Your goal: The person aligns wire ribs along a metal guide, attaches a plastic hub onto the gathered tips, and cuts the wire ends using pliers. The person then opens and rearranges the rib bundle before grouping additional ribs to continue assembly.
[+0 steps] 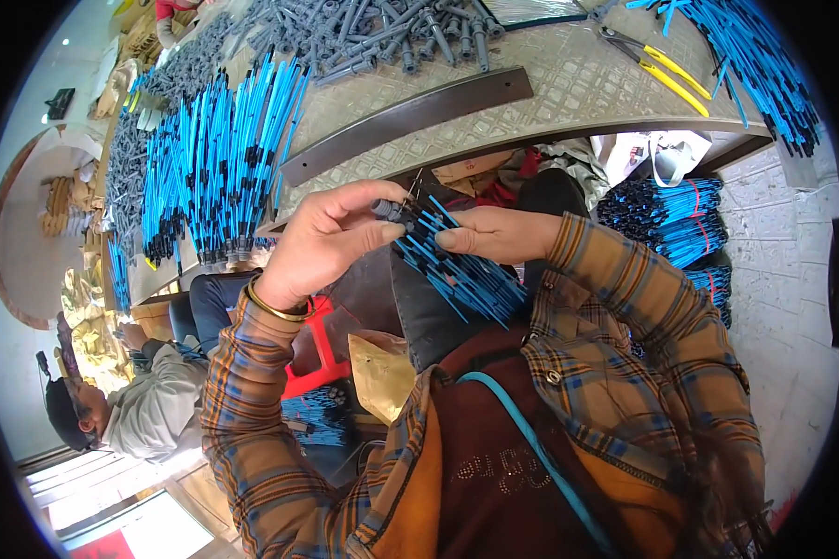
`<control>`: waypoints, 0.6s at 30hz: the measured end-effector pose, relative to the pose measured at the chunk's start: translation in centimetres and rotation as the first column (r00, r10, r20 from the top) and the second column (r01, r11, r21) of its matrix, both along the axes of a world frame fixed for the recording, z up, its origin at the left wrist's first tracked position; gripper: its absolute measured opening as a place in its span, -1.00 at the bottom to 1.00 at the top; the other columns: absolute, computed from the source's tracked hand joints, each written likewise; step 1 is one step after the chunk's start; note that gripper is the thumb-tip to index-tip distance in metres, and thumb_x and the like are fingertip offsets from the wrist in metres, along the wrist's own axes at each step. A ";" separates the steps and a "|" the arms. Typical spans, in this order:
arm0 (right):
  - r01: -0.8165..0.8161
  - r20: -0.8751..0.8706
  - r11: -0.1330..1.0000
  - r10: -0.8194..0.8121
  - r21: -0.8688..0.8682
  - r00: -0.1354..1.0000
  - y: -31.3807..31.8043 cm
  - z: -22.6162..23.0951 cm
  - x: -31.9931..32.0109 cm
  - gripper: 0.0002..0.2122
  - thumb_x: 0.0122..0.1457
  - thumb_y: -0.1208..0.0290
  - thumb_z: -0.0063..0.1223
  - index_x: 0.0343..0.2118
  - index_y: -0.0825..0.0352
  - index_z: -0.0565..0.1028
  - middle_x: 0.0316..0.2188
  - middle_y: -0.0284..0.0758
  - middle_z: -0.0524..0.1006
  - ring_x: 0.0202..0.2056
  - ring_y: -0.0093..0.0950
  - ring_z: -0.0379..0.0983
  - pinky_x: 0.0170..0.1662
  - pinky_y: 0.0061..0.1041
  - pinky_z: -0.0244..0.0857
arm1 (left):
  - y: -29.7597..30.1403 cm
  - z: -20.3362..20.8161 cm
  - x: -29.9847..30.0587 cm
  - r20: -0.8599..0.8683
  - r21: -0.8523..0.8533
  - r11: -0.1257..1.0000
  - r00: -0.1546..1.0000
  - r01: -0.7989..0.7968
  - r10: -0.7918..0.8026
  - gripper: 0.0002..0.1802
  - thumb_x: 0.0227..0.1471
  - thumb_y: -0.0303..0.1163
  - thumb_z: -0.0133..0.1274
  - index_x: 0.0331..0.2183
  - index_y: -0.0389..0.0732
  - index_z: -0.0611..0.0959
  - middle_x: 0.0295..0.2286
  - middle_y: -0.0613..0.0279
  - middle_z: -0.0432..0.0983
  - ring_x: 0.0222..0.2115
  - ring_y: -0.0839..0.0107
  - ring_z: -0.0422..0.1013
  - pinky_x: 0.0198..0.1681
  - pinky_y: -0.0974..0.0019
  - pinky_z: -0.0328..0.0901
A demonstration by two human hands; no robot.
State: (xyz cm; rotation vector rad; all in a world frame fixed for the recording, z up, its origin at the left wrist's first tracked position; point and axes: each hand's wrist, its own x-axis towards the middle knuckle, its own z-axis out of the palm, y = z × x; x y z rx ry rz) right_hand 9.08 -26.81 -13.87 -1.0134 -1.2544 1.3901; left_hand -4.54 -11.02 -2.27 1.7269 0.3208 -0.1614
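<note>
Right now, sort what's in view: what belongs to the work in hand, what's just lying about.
Belongs: blue sticks in the right hand; grey piece in the left hand; likely grey fittings piled on the table.
Seemingly lying about: yellow-handled pliers; dark strip; gold bag.

Grey patterned worktop (569,67) before the worker; pale wall (19,391) to the left, glare nearby; whitish tiled floor (764,252) right; red stool-like frame (323,343) low.

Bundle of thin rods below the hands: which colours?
The bundle is blue with black parts; head view shows it.
</note>
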 end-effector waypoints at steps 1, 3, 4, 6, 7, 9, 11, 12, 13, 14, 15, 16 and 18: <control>0.044 0.057 0.999 -0.044 0.006 0.997 -0.1 0.1 0.0 -0.59 0.23 0.03 -0.37 -0.28 0.35 0.33 -0.49 -0.37 0.45 -0.41 -0.60 0.39 -0.30 -0.57 0.29 | -0.1 -0.2 0.1 0.008 -0.010 1.000 1.000 -0.029 0.029 -0.71 -0.04 -0.63 0.01 -0.19 -0.33 0.49 -0.39 0.35 0.47 -0.37 0.67 0.35 -0.29 0.58 0.27; 0.129 0.169 0.991 -0.131 0.027 0.977 -0.2 0.5 -0.3 -0.57 0.22 0.01 -0.37 -0.29 0.35 0.34 -0.50 -0.36 0.44 -0.41 -0.56 0.39 -0.31 -0.54 0.29 | -0.3 -0.7 -0.1 0.015 -0.020 0.998 0.998 -0.058 0.059 -0.71 -0.04 -0.62 0.02 -0.18 -0.32 0.49 -0.38 0.35 0.46 -0.37 0.67 0.35 -0.29 0.58 0.27; 0.131 0.167 0.991 -0.133 0.026 0.977 -0.3 0.6 -0.5 -0.57 0.22 0.01 -0.37 -0.29 0.35 0.34 -0.50 -0.36 0.44 -0.41 -0.56 0.39 -0.31 -0.54 0.29 | -0.4 -1.0 -0.2 0.019 -0.015 0.996 0.996 -0.084 0.084 -0.70 -0.04 -0.61 0.02 -0.17 -0.32 0.49 -0.36 0.34 0.47 -0.37 0.66 0.36 -0.29 0.58 0.27; 0.204 0.266 0.979 -0.200 0.013 0.943 -0.3 0.9 -1.1 -0.57 0.22 -0.01 -0.36 -0.30 0.36 0.33 -0.53 -0.33 0.43 -0.44 -0.51 0.39 -0.34 -0.50 0.28 | -0.5 -1.5 -0.4 0.027 -0.004 0.991 0.990 -0.137 0.137 -0.68 -0.04 -0.60 0.02 -0.16 -0.30 0.48 -0.33 0.33 0.48 -0.37 0.64 0.37 -0.30 0.59 0.28; 0.240 0.314 0.971 -0.231 0.009 0.921 -0.4 1.1 -1.4 -0.56 0.21 -0.01 -0.36 -0.30 0.36 0.32 -0.54 -0.32 0.42 -0.45 -0.48 0.38 -0.35 -0.48 0.27 | -0.5 -1.8 -0.3 0.025 -0.004 0.991 0.991 -0.135 0.135 -0.68 -0.04 -0.60 0.02 -0.16 -0.30 0.48 -0.33 0.33 0.48 -0.37 0.64 0.37 -0.30 0.59 0.28; 0.268 0.389 0.963 -0.245 -0.005 0.888 -0.4 1.5 -1.7 -0.57 0.21 -0.01 -0.35 -0.31 0.36 0.31 -0.55 -0.30 0.41 -0.46 -0.46 0.38 -0.36 -0.46 0.26 | -0.5 -2.2 0.0 0.058 -0.009 0.989 0.988 -0.146 0.146 -0.67 -0.04 -0.59 0.03 -0.15 -0.30 0.47 -0.32 0.31 0.48 -0.35 0.62 0.37 -0.29 0.57 0.29; 0.324 0.534 0.946 -0.262 -0.024 0.804 -0.5 1.9 -1.9 -0.57 0.21 -0.01 -0.34 -0.32 0.36 0.30 -0.56 -0.28 0.40 -0.49 -0.41 0.36 -0.38 -0.42 0.25 | -0.4 -2.3 0.1 0.073 -0.013 0.988 0.985 -0.153 0.154 -0.66 -0.04 -0.59 0.03 -0.14 -0.30 0.47 -0.31 0.30 0.48 -0.34 0.61 0.37 -0.29 0.56 0.30; 0.324 0.534 0.946 -0.261 -0.025 0.804 -0.6 2.1 -1.9 -0.57 0.21 -0.01 -0.34 -0.32 0.36 0.30 -0.56 -0.28 0.40 -0.49 -0.41 0.36 -0.38 -0.42 0.25 | -0.2 -2.3 0.1 0.080 -0.041 0.990 0.987 -0.138 0.140 -0.67 -0.04 -0.60 0.03 -0.15 -0.30 0.47 -0.32 0.30 0.47 -0.34 0.61 0.37 -0.29 0.56 0.29; 0.294 0.519 0.955 -0.227 -0.048 0.824 -0.7 2.2 -1.8 -0.58 0.20 0.01 -0.33 -0.29 0.37 0.29 -0.53 -0.21 0.41 -0.45 -0.30 0.37 -0.34 -0.37 0.25 | -0.1 -2.2 0.1 0.088 -0.068 0.990 0.988 -0.121 0.127 -0.67 -0.04 -0.61 0.03 -0.15 -0.31 0.47 -0.32 0.29 0.46 -0.34 0.61 0.37 -0.28 0.56 0.29; 0.265 0.505 0.962 -0.195 -0.070 0.841 -0.8 2.4 -1.7 -0.59 0.20 0.03 -0.32 -0.26 0.38 0.29 -0.50 -0.14 0.43 -0.41 -0.20 0.39 -0.30 -0.33 0.25 | 0.1 -2.2 0.1 0.097 -0.095 0.990 0.989 -0.101 0.110 -0.68 -0.05 -0.61 0.03 -0.16 -0.31 0.47 -0.33 0.29 0.46 -0.35 0.61 0.37 -0.28 0.55 0.29; 0.237 0.490 0.967 -0.163 -0.091 0.857 -0.8 2.5 -1.6 -0.59 0.20 0.05 -0.31 -0.23 0.39 0.28 -0.48 -0.07 0.44 -0.37 -0.10 0.40 -0.26 -0.28 0.25 | 0.2 -2.1 0.2 0.098 -0.095 0.991 0.989 -0.098 0.107 -0.68 -0.05 -0.61 0.03 -0.16 -0.31 0.47 -0.33 0.29 0.46 -0.35 0.61 0.37 -0.28 0.55 0.29; 0.240 0.490 0.966 -0.166 -0.092 0.856 -0.8 2.7 -1.4 -0.59 0.20 0.05 -0.31 -0.23 0.39 0.28 -0.48 -0.07 0.44 -0.37 -0.10 0.40 -0.26 -0.28 0.25 | 0.2 -2.0 0.2 0.093 -0.104 0.991 0.991 -0.087 0.097 -0.67 -0.05 -0.62 0.03 -0.16 -0.31 0.46 -0.32 0.28 0.45 -0.34 0.61 0.37 -0.27 0.55 0.29; 0.140 0.392 0.988 -0.104 -0.064 0.914 -0.6 3.0 -0.7 -0.58 0.19 0.04 -0.31 -0.20 0.39 0.27 -0.46 -0.03 0.45 -0.36 -0.07 0.40 -0.27 -0.26 0.25 | 0.3 -1.9 0.2 0.083 -0.122 0.990 0.994 -0.066 0.077 -0.65 -0.06 -0.63 0.04 -0.15 -0.31 0.46 -0.31 0.27 0.44 -0.33 0.60 0.37 -0.26 0.55 0.29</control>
